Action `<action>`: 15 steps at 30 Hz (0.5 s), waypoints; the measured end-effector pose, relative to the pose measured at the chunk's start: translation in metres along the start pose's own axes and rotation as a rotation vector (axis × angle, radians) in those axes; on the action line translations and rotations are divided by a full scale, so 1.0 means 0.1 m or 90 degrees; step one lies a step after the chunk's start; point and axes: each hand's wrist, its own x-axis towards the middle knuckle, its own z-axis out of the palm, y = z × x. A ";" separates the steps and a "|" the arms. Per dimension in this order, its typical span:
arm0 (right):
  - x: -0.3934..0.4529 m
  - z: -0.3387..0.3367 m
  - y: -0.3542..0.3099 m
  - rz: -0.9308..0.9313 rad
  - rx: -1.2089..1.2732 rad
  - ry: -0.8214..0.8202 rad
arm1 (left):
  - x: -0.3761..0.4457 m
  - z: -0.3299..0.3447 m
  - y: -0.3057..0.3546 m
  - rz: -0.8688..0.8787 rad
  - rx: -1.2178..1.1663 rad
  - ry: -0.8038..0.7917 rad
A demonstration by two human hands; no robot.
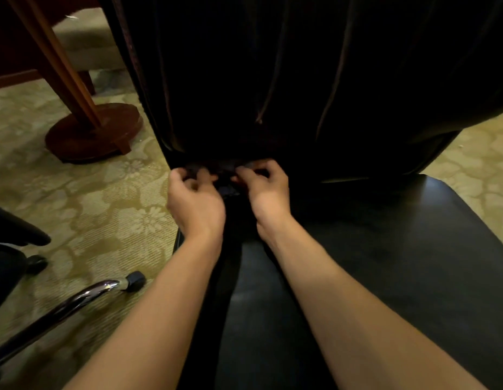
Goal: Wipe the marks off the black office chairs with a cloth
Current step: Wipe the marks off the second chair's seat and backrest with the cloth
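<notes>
Cloth, dark, small, bunched (226, 178): pinched between left hand (195, 201) and right hand (268, 190), fingers curled, at back edge of glossy black chair seat (399, 249).

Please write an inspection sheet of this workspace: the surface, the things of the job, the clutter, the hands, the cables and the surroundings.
Surface: black chair seat, smooth and shiny; marks cannot be told in this light.
Job's things: dark cloth, bunched at the back edge of the seat.
Clutter: nothing seen.
Hands: left hand and right hand both pinch the cloth.
Cables: nothing seen.
Surroundings: dark drape hanging behind; patterned carpet; round wooden stand base; chrome chair leg with caster.
</notes>
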 end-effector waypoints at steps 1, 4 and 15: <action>-0.02 -0.05 0.04 -0.028 -0.036 -0.016 | -0.02 -0.03 -0.01 0.016 0.025 0.001; -0.04 -0.19 0.11 -0.055 -0.077 -0.036 | -0.09 0.00 0.03 0.033 0.093 0.011; 0.11 -0.79 0.04 -0.089 -0.013 0.051 | -0.57 0.54 0.12 0.229 0.447 -0.156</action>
